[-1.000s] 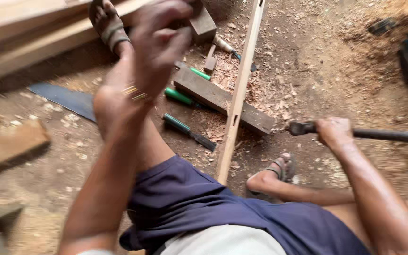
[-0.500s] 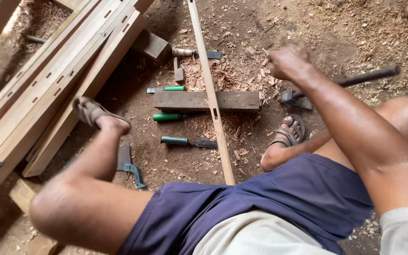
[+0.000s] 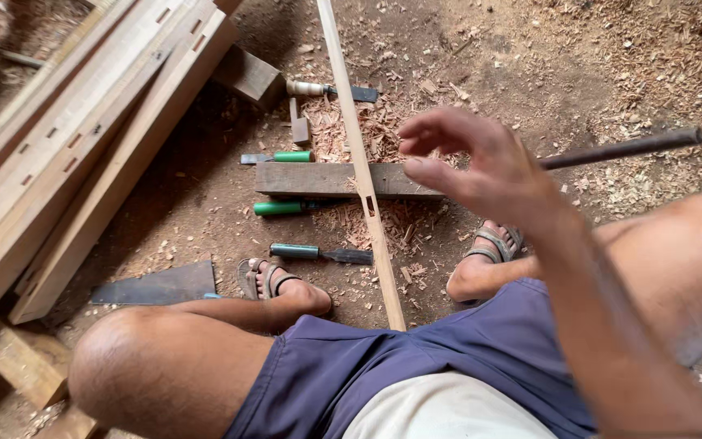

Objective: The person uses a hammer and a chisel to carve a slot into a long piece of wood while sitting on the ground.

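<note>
Your right hand [image 3: 481, 167] hangs in the air, fingers [image 3: 428, 145] loosely curled and holding nothing. Your left hand is out of view.

The long thin wooden strip [image 3: 361, 162] runs from between your knees away across the floor, resting over the short wooden block [image 3: 318, 180]. A small mortise slot shows in the strip just past the block.

A dark rod or tool handle [image 3: 623, 149] lies behind the hand, toward the right edge of the floor; its head is hidden.

Three green-handled chisels [image 3: 286, 207] lie left of the strip. The nearest [image 3: 322, 254] points its blade at the strip, just beside your left sandalled foot [image 3: 266, 278].

Risks, as judged:
- Nothing pins the strip, so a knock from your knee could roll it off the block.
- A shuffle of the foot could meet the bare chisel edge or the flat saw blade [image 3: 156, 285] beside it.
- Loose shavings [image 3: 367, 122] could make the strip slide under a blow.
</note>
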